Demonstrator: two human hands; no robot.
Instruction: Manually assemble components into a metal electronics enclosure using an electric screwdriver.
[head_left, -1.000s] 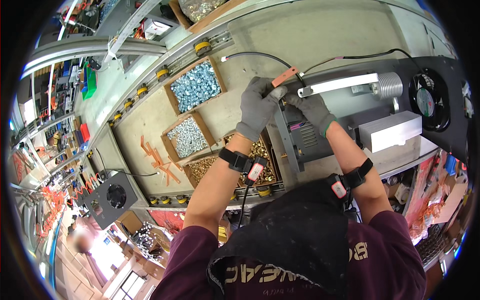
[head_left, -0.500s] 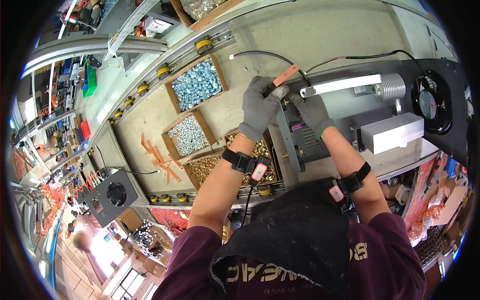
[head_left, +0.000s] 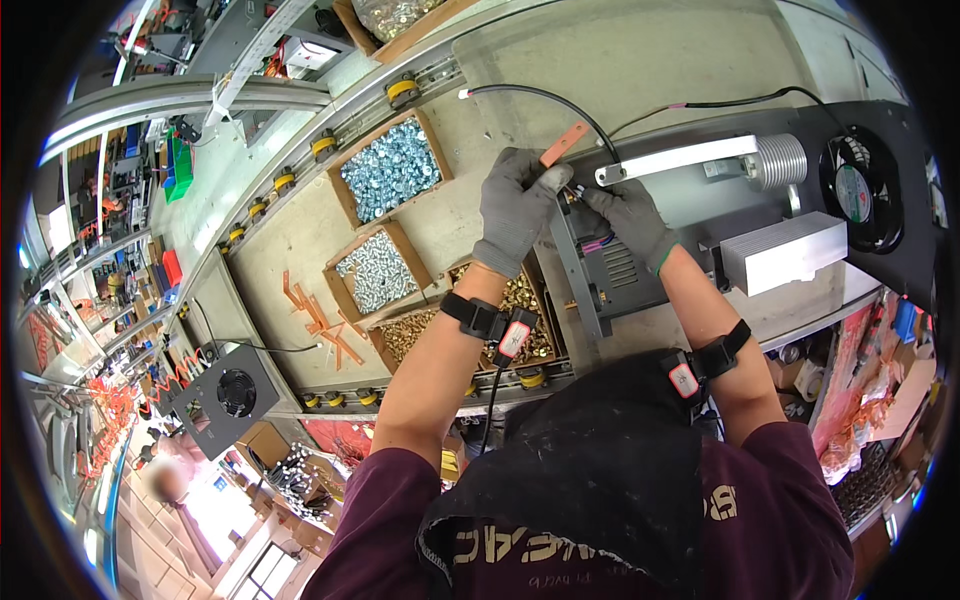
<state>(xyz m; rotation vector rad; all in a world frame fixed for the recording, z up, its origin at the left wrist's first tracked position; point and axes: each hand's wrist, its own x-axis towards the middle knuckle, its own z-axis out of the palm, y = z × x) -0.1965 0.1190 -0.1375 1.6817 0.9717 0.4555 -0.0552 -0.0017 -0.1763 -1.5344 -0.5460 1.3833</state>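
My gloved left hand [head_left: 515,208] is closed on a flat copper strip [head_left: 566,144], which sticks up past the thumb and shows a small hole. Just to its right, my gloved right hand [head_left: 634,224] pinches something small by the edge of a dark grey metal panel [head_left: 690,222]; the fingers mostly cover it. A silver bar [head_left: 690,160] lies above the panel, its left end close to my right fingers. Behind both hands a black cable [head_left: 562,98] with a white end arcs over the table. On the panel sit a finned heat sink [head_left: 785,252] and a round fan [head_left: 856,190].
Left of my hands stand cardboard boxes of bluish bolts [head_left: 390,172], silver screws [head_left: 376,272] and brass-coloured fasteners [head_left: 408,338]. Loose copper strips [head_left: 322,320] lie farther left. Yellow-and-black rollers [head_left: 402,92] line the table's edges. Another panel with a fan [head_left: 228,398] is beyond the left end.
The right hand has drawn a little down and right, away from the silver bar's end, so its fingertips now show. The copper strip has shifted slightly up and left.
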